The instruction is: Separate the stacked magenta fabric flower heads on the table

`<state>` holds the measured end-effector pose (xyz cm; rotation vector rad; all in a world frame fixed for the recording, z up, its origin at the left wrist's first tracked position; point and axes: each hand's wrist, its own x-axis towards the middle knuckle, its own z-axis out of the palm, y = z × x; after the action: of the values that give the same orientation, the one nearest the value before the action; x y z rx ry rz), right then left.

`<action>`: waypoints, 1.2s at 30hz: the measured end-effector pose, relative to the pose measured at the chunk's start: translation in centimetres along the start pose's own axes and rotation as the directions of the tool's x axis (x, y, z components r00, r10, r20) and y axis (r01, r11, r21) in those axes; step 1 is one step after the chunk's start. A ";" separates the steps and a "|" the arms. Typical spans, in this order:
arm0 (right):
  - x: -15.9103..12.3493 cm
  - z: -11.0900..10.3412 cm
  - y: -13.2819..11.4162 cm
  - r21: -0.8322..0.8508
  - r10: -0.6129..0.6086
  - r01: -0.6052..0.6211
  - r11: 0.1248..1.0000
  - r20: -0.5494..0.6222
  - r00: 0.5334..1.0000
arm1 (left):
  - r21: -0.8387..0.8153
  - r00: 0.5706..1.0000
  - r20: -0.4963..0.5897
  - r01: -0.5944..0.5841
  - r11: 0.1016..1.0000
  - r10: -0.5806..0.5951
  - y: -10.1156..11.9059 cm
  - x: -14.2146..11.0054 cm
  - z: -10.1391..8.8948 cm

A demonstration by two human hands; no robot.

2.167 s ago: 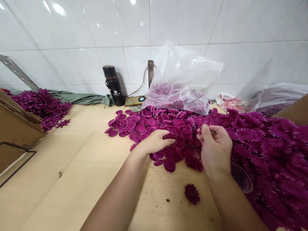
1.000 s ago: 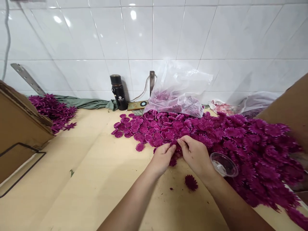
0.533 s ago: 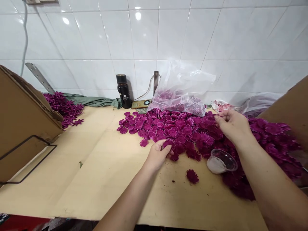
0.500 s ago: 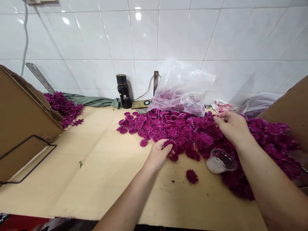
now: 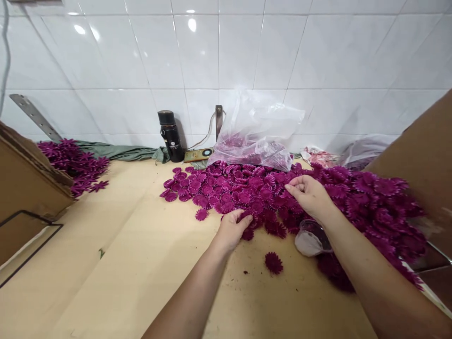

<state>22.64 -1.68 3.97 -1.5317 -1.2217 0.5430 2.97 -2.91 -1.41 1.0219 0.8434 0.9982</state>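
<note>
A wide heap of purple artificial flower pieces (image 5: 243, 190) with toothed petals lies in front of me. My left hand (image 5: 232, 230) is at its near edge, thumb and fingers pinched on a purple flower piece (image 5: 245, 216), mostly hidden by the fingers. Above the heap's right part is my right hand (image 5: 310, 197), thumb and fingertips pressed together; what they hold, if anything, blends with the purple behind. A clear plastic cup (image 5: 309, 242) with something white in it stands below my right wrist. One loose flower piece (image 5: 274, 263) lies nearer me on the tan tabletop (image 5: 141, 263).
A clear plastic bag (image 5: 259, 127) of purple pieces rests behind the heap. A black bottle (image 5: 171, 137) and a phone (image 5: 198, 155) stand near the tiled wall. Cardboard boxes flank both sides; star-shaped purple pieces (image 5: 81, 165) pile up beside the left box (image 5: 31, 193).
My right hand has moved left and slightly nearer, closer to my left hand. My left hand stays at the heap's near edge. The view has turned a little to the right.
</note>
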 end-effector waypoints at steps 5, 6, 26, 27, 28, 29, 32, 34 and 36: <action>0.2 0.2 -0.6 0.049 0.018 -0.018 0.999 -0.005 1.000 | -0.020 0.999 -0.033 0.040 0.999 -0.041 -0.1 0.1 -0.5; 0.0 0.4 -0.8 0.060 0.024 -0.025 0.998 0.016 1.000 | -0.018 0.998 -0.050 0.036 0.999 -0.037 0.1 0.1 -0.5; -3.2 3.1 -3.0 -0.001 -0.130 0.133 0.991 0.227 0.965 | -0.262 0.962 -0.273 -0.070 0.963 -0.004 1.8 -0.2 -2.0; -3.0 2.7 -3.1 -0.029 -0.133 0.146 0.989 0.264 0.955 | -0.261 0.972 -0.234 -0.052 0.964 -0.010 1.8 -0.2 -1.8; -3.0 2.5 -3.1 -0.059 -0.135 0.163 0.985 0.327 0.935 | -0.256 0.982 -0.186 -0.031 0.966 -0.018 1.7 -0.3 -1.5; -3.2 2.5 -3.1 -0.083 -0.137 0.186 0.979 0.405 0.904 | -0.249 0.990 -0.141 -0.010 0.969 -0.026 1.5 -0.4 -1.3; -4.0 3.5 -2.8 -0.078 -0.154 0.244 0.967 0.585 0.796 | -0.235 0.996 -0.072 0.035 0.971 -0.053 1.1 -0.5 -0.6; -4.5 4.3 -2.6 -0.057 -0.158 0.239 0.969 0.600 0.784 | -0.239 0.996 -0.058 0.045 0.970 -0.060 0.9 -0.6 -0.5; -4.6 4.8 -2.5 -0.058 -0.153 0.227 0.972 0.577 0.803 | -0.247 0.998 -0.039 0.033 0.968 -0.044 0.9 -0.6 -0.7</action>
<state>15.88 -3.87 3.41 -1.3626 -1.8812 0.8410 1.94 -3.16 -0.72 0.7714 0.7509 1.0659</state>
